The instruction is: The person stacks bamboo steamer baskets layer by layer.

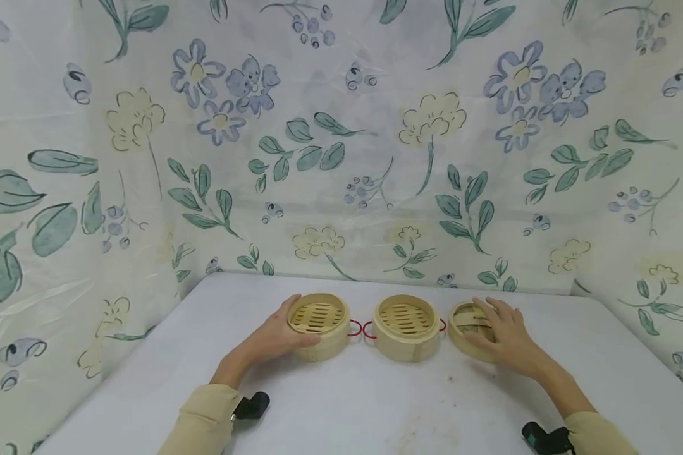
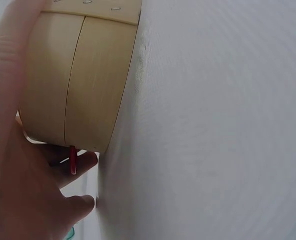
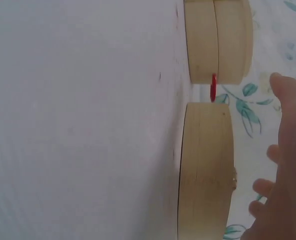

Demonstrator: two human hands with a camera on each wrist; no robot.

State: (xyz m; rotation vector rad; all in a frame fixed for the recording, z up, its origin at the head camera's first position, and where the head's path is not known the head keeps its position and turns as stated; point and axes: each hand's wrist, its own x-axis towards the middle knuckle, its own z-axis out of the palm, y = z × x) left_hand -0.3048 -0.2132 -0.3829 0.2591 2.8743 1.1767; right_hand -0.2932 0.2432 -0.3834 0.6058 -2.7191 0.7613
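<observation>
Three round bamboo steamer pieces stand in a row. My left hand [image 1: 276, 335] holds the left steamer basket [image 1: 321, 341], thumb along its near side and fingers round its left and far side. The left wrist view shows that basket's wall [image 2: 77, 80] close up, with the hand [image 2: 27, 165] around it. In the middle stands a second slatted steamer basket [image 1: 406, 344] with red loop handles. At the right end lies the bamboo steamer lid [image 1: 461, 328], a woven strap on top. My right hand [image 1: 509, 335] is spread over the lid; the right wrist view shows a gap between the fingers [image 3: 263, 187] and the lid's side.
The white table [image 1: 364, 404] has small brown specks in front of the baskets. A floral sheet [image 1: 341, 158] hangs behind the table and along both sides. Red loops [image 1: 367, 329] stick out between the left and middle baskets. Black wrist devices [image 1: 252, 406] sit at both sleeves.
</observation>
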